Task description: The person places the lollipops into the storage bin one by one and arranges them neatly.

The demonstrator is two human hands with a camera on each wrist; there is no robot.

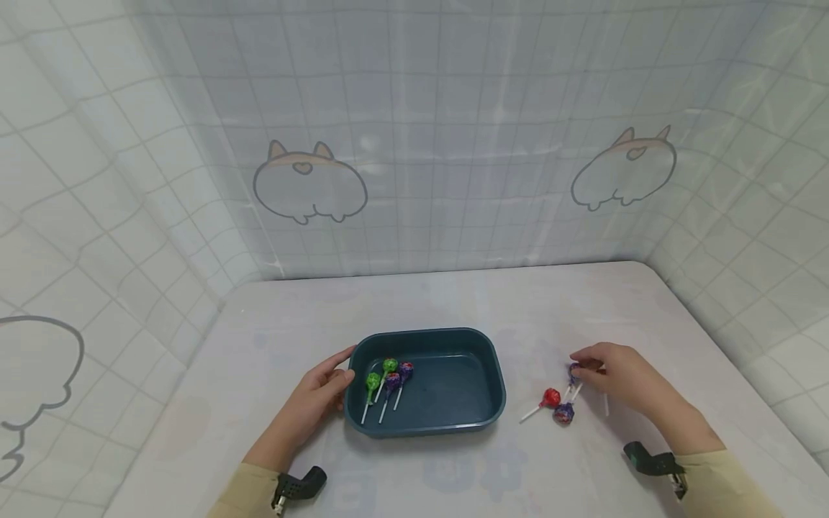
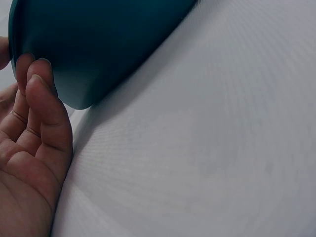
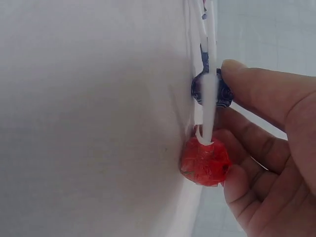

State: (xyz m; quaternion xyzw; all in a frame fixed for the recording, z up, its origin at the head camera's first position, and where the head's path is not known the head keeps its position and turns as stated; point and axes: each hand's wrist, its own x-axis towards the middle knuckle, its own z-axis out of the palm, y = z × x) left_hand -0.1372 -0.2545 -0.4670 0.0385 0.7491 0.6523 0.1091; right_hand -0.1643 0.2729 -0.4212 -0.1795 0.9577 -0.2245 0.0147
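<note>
Fingers and thumb of the left hand (image 1: 316,394) grip the left end of one teal tray (image 1: 450,392), which bears two green lollipops (image 1: 372,382) and two purple lollipops (image 1: 392,382). Rightward lie two red lollipops (image 1: 551,397) and one loose purple lollipop (image 1: 564,414); the right hand (image 1: 622,374) pinches another purple lollipop (image 3: 225,96).

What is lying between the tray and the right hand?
The head view shows a red lollipop and a purple lollipop there, heads close together.

Lower centre, a dark teal rectangular tray (image 1: 450,392) holds two green-wrapped lollipops (image 1: 373,381) and two purple-wrapped lollipops (image 1: 392,380); lower right, a red-wrapped lollipop (image 1: 551,398) lies beside a blue-purple lollipop (image 1: 563,414).
</note>
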